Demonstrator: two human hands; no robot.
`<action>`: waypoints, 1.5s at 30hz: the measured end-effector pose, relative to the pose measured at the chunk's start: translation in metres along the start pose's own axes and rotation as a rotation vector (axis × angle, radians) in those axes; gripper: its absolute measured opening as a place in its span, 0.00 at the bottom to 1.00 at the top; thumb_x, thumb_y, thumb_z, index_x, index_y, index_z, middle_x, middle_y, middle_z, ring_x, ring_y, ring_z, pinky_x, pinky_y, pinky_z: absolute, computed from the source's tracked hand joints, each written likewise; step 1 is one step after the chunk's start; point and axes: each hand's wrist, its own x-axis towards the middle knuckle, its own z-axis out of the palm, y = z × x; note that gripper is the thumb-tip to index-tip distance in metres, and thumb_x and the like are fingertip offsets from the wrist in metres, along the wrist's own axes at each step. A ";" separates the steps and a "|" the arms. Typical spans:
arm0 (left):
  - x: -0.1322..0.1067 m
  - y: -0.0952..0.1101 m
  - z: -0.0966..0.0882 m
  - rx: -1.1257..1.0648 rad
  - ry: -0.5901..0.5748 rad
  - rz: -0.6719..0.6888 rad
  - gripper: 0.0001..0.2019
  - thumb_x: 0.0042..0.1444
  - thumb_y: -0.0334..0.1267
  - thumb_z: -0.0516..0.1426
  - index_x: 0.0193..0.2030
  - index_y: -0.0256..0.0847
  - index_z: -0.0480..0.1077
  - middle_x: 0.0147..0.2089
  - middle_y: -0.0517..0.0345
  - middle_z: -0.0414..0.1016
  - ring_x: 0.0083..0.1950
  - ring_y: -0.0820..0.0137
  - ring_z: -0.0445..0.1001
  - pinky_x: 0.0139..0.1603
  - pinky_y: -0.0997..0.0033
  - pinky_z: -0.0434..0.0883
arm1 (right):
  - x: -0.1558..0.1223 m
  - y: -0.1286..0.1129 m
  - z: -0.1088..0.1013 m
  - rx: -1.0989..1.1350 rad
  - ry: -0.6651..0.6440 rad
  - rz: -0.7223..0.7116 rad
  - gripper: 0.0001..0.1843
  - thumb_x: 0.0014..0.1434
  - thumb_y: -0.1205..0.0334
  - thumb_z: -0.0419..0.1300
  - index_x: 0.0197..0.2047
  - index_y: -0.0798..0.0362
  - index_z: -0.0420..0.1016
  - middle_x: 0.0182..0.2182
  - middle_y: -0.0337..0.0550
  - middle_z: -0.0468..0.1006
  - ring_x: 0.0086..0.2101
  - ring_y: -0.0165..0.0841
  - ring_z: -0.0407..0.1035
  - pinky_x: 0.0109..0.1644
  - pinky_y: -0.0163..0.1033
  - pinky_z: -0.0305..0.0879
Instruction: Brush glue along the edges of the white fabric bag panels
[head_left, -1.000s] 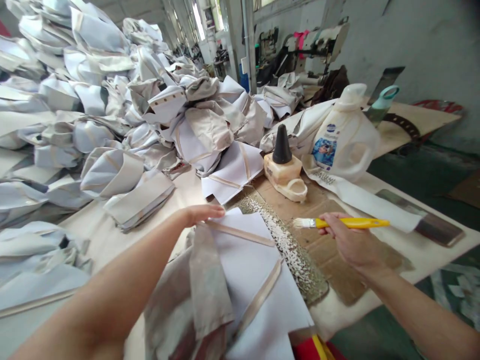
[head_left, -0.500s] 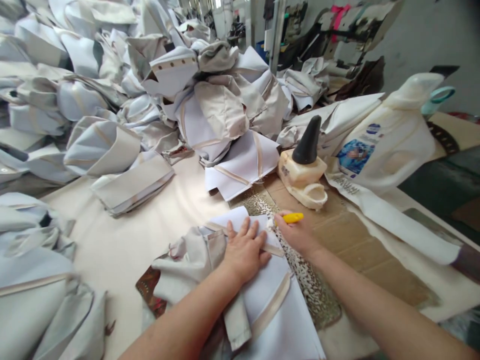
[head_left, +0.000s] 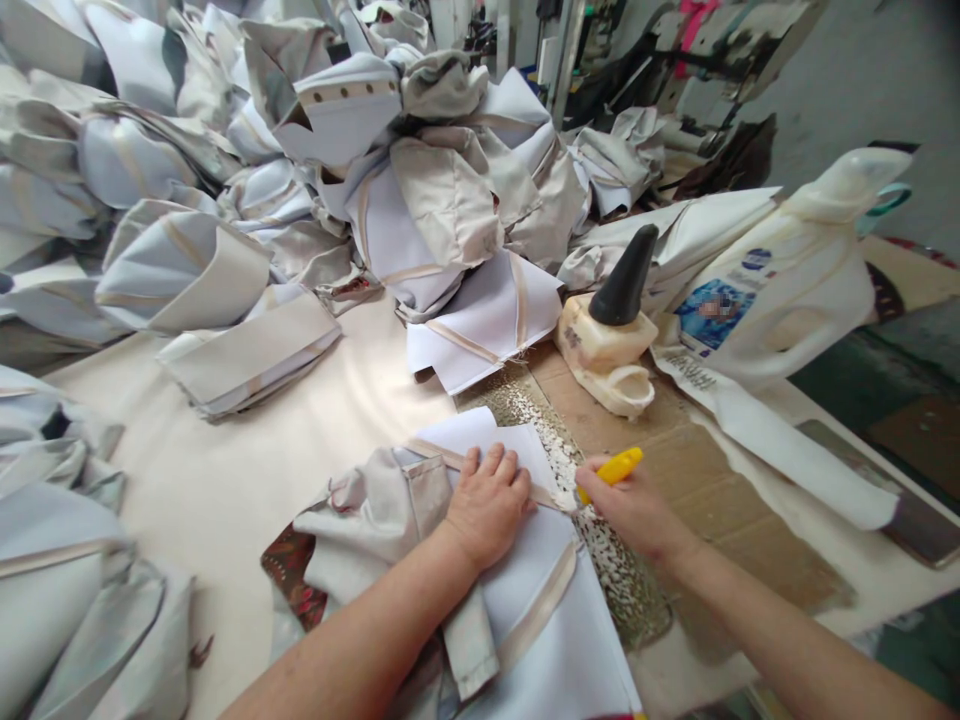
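My left hand [head_left: 491, 505] lies palm down on a white-faced panel [head_left: 555, 610] with beige tape strips, fingers slightly bent, pressing it to the table. Grey-beige fabric [head_left: 367, 535] attached to or lying on the panel is bunched to the left of that hand. Between the fingers of my right hand [head_left: 634, 505] is a small brush with a yellow handle [head_left: 621, 465]. Its pale tip is at the panel's right edge, beside the tape's end. Under that edge runs a narrow board [head_left: 622, 575] crusted with white, flaky residue.
Behind the board stands a cream container with a black cone top [head_left: 607, 345]. A large white jug [head_left: 802, 280] is at the right, near a dark flat phone-like object [head_left: 926, 530]. Heaped fabric pieces [head_left: 450, 190] fill the back and left. Cardboard [head_left: 720, 490] lies under my right arm.
My right hand has moved down and right along the panel's edge with the brush, whose handle now tilts up more. My left hand's fingers are drawn closer together; it stays on the panel.
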 end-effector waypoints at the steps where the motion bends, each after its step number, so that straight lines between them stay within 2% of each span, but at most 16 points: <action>1: 0.000 0.000 -0.003 0.017 -0.019 0.036 0.12 0.61 0.41 0.47 0.46 0.41 0.67 0.52 0.51 0.67 0.57 0.58 0.58 0.56 0.51 0.55 | 0.000 -0.003 -0.004 0.020 0.033 0.029 0.14 0.55 0.56 0.49 0.20 0.51 0.61 0.15 0.34 0.62 0.20 0.32 0.60 0.26 0.36 0.55; 4: 0.001 -0.003 -0.012 0.055 -0.092 0.105 0.10 0.60 0.33 0.46 0.42 0.39 0.67 0.41 0.52 0.68 0.47 0.61 0.63 0.47 0.56 0.60 | 0.009 -0.012 -0.014 0.096 0.178 0.063 0.14 0.55 0.54 0.51 0.22 0.51 0.64 0.18 0.36 0.66 0.23 0.33 0.63 0.29 0.37 0.59; 6: 0.004 -0.005 -0.015 0.075 -0.120 0.111 0.10 0.60 0.31 0.46 0.40 0.37 0.67 0.39 0.51 0.68 0.43 0.61 0.63 0.44 0.58 0.60 | 0.015 -0.014 -0.017 0.150 0.255 0.063 0.14 0.55 0.53 0.52 0.25 0.52 0.66 0.20 0.38 0.69 0.25 0.34 0.65 0.30 0.37 0.60; 10: 0.008 -0.010 -0.022 0.111 -0.090 0.113 0.09 0.59 0.31 0.46 0.36 0.37 0.67 0.38 0.50 0.66 0.42 0.61 0.62 0.41 0.60 0.59 | 0.014 -0.015 -0.018 0.227 0.296 0.050 0.12 0.55 0.53 0.54 0.28 0.53 0.68 0.22 0.39 0.70 0.26 0.33 0.66 0.30 0.36 0.62; 15: 0.007 -0.026 -0.042 0.177 0.060 0.087 0.08 0.59 0.33 0.47 0.35 0.39 0.67 0.38 0.50 0.65 0.43 0.60 0.61 0.41 0.59 0.60 | 0.008 -0.021 -0.026 0.288 0.414 0.021 0.12 0.55 0.52 0.56 0.30 0.52 0.69 0.22 0.40 0.71 0.25 0.34 0.66 0.33 0.38 0.64; 17: 0.011 -0.032 -0.043 0.179 0.056 0.061 0.09 0.60 0.32 0.46 0.36 0.38 0.67 0.39 0.50 0.65 0.44 0.60 0.61 0.42 0.59 0.60 | 0.010 -0.023 -0.029 0.304 0.463 -0.006 0.12 0.56 0.51 0.56 0.31 0.52 0.70 0.24 0.40 0.71 0.26 0.35 0.67 0.33 0.39 0.64; 19: 0.021 -0.036 -0.035 0.160 0.011 -0.004 0.11 0.60 0.31 0.44 0.38 0.37 0.67 0.40 0.48 0.66 0.44 0.60 0.62 0.42 0.57 0.61 | 0.014 -0.024 -0.030 0.319 0.480 -0.018 0.13 0.56 0.50 0.56 0.32 0.52 0.70 0.25 0.40 0.71 0.26 0.35 0.67 0.33 0.39 0.64; 24: 0.044 -0.031 -0.005 0.092 -0.024 -0.138 0.13 0.59 0.30 0.44 0.39 0.34 0.69 0.41 0.44 0.67 0.45 0.57 0.64 0.40 0.58 0.64 | 0.021 -0.019 -0.020 0.234 0.377 -0.048 0.14 0.58 0.50 0.54 0.32 0.52 0.68 0.23 0.39 0.70 0.27 0.35 0.66 0.34 0.38 0.62; 26: 0.040 -0.025 0.000 0.063 -0.033 -0.152 0.13 0.58 0.29 0.44 0.41 0.34 0.69 0.43 0.44 0.68 0.47 0.58 0.64 0.42 0.59 0.66 | 0.023 -0.015 -0.013 0.175 0.321 -0.059 0.14 0.59 0.51 0.53 0.30 0.52 0.68 0.23 0.39 0.70 0.28 0.35 0.66 0.34 0.37 0.62; 28: 0.029 -0.019 0.001 0.021 -0.046 -0.144 0.15 0.58 0.30 0.45 0.48 0.34 0.67 0.51 0.44 0.66 0.54 0.58 0.61 0.50 0.59 0.64 | 0.029 -0.013 -0.004 0.139 0.258 -0.055 0.15 0.59 0.51 0.52 0.28 0.52 0.67 0.23 0.38 0.70 0.28 0.34 0.66 0.34 0.37 0.61; 31: 0.014 -0.011 0.003 -0.089 -0.081 -0.118 0.18 0.59 0.34 0.46 0.55 0.36 0.64 0.63 0.49 0.56 0.65 0.57 0.47 0.61 0.56 0.55 | 0.045 -0.012 0.013 0.135 0.197 -0.082 0.15 0.59 0.51 0.50 0.28 0.52 0.66 0.23 0.38 0.69 0.27 0.34 0.65 0.34 0.37 0.61; 33: 0.009 -0.009 0.006 -0.145 -0.104 -0.120 0.18 0.60 0.36 0.45 0.54 0.38 0.64 0.64 0.51 0.55 0.67 0.58 0.44 0.64 0.54 0.51 | 0.054 -0.013 0.023 0.117 0.162 -0.119 0.15 0.59 0.51 0.49 0.27 0.52 0.65 0.22 0.38 0.68 0.27 0.34 0.64 0.33 0.37 0.60; 35: 0.010 -0.008 0.010 -0.159 -0.113 -0.127 0.18 0.60 0.35 0.44 0.54 0.38 0.64 0.63 0.51 0.57 0.66 0.58 0.46 0.64 0.52 0.51 | 0.056 -0.011 0.028 0.066 0.105 -0.146 0.15 0.58 0.53 0.48 0.25 0.52 0.63 0.21 0.37 0.66 0.26 0.34 0.63 0.32 0.36 0.58; 39: 0.012 -0.008 0.018 -0.182 -0.091 -0.129 0.19 0.59 0.32 0.43 0.56 0.38 0.63 0.62 0.51 0.58 0.67 0.59 0.45 0.64 0.51 0.50 | 0.032 -0.001 0.017 0.016 0.015 -0.085 0.14 0.56 0.56 0.49 0.22 0.51 0.61 0.19 0.35 0.63 0.24 0.32 0.60 0.30 0.35 0.56; 42: 0.011 -0.009 0.019 -0.208 -0.085 -0.113 0.20 0.59 0.33 0.44 0.57 0.42 0.62 0.63 0.54 0.58 0.66 0.59 0.46 0.63 0.48 0.49 | 0.016 0.004 0.005 -0.024 -0.008 -0.036 0.14 0.56 0.57 0.50 0.21 0.51 0.60 0.18 0.34 0.61 0.23 0.32 0.59 0.27 0.35 0.54; 45: 0.010 -0.009 0.019 -0.209 -0.098 -0.097 0.20 0.59 0.33 0.44 0.58 0.46 0.61 0.63 0.56 0.58 0.65 0.58 0.48 0.62 0.45 0.50 | 0.026 0.000 0.006 -0.056 0.018 -0.073 0.14 0.56 0.58 0.50 0.21 0.51 0.59 0.18 0.35 0.61 0.23 0.32 0.59 0.27 0.36 0.54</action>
